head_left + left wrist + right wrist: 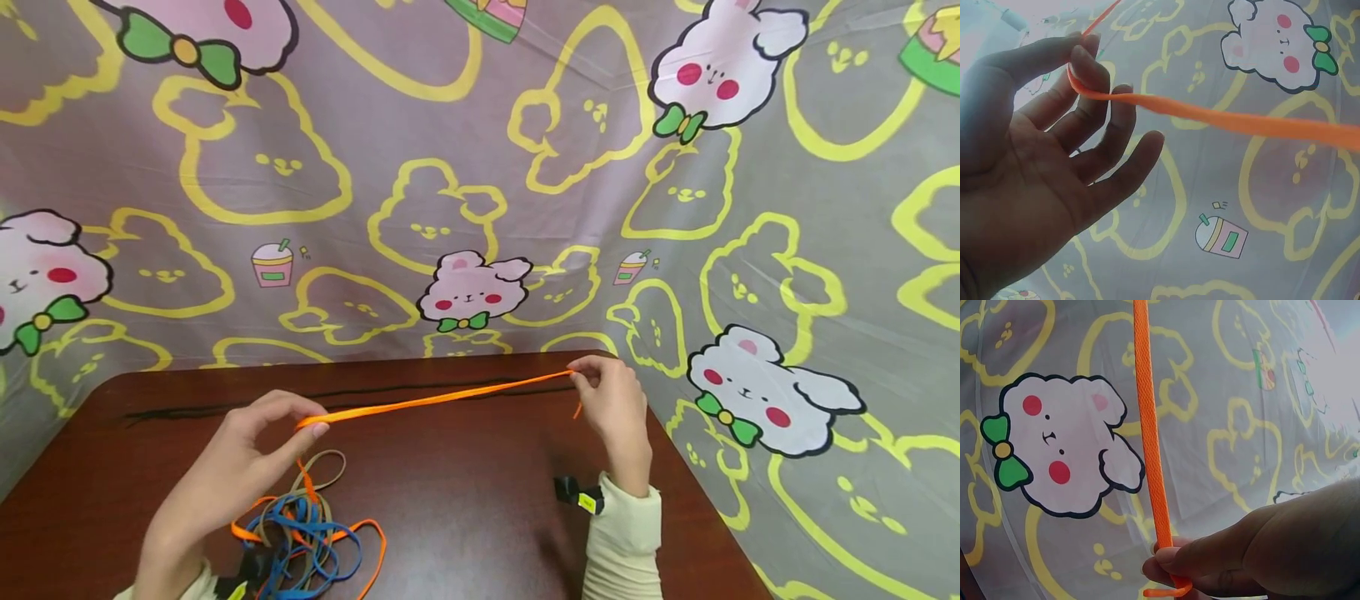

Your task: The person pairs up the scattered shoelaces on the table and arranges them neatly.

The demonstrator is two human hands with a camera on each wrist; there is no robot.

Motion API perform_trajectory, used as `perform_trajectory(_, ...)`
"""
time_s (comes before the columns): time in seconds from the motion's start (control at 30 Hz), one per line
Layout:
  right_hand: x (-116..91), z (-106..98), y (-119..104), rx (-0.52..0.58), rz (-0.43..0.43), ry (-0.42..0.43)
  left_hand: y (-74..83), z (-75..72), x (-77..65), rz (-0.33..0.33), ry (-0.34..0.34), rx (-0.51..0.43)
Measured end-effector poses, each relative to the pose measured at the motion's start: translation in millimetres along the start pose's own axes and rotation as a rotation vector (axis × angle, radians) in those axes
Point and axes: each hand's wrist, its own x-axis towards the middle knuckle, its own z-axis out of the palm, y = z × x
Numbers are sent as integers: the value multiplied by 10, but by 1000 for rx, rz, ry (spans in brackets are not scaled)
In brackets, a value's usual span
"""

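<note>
An orange shoelace (450, 395) is stretched nearly straight above the table between both hands. My left hand (232, 462) pinches it between thumb and index finger; in the left wrist view the other fingers are loosely bent. At the right, my right hand (617, 408) pinches the lace near its end, and a short tip hangs below the fingers in the right wrist view. From the left hand the rest of the orange lace drops to a tangled pile of blue laces (330, 533), beige laces (330, 467) and orange loops on the table.
Long black laces (225, 408) lie stretched along the back of the dark brown table (465, 508). A patterned cloth (465, 208) with rabbit faces hangs behind the table and along its right side. Both wrists wear black straps.
</note>
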Motion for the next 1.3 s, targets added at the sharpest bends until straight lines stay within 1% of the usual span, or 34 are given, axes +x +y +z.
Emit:
perform_trajectory(0.2, -3, -17, 37, 13, 16, 8, -21, -49, -17, -58, 32, 6)
perform_trajectory(0.4, -7, -28, 81, 29, 22, 11, -6, -104, -17, -124, 65, 13)
perform_trajectory(0.5, 9, -18, 112, 40, 29, 25, -6, -130, -27, -142, 83, 22)
perform_trajectory(0.6, 34, 3, 142, 48, 38, 49, -26, -148, -33, -144, 102, 33)
perform_trajectory(0.83, 61, 26, 191, 73, 50, 108, -119, -178, -62, -122, 152, 64)
perform_trajectory(1.17, 57, -4, 242, 79, 63, 128, -236, -242, -38, -167, 247, 142)
perform_trajectory(1.23, 53, -12, 248, 79, 61, 136, -260, -253, -40, -176, 257, 152)
perform_trajectory(1.3, 52, -14, 255, 77, 63, 138, -278, -262, -41, -197, 259, 160)
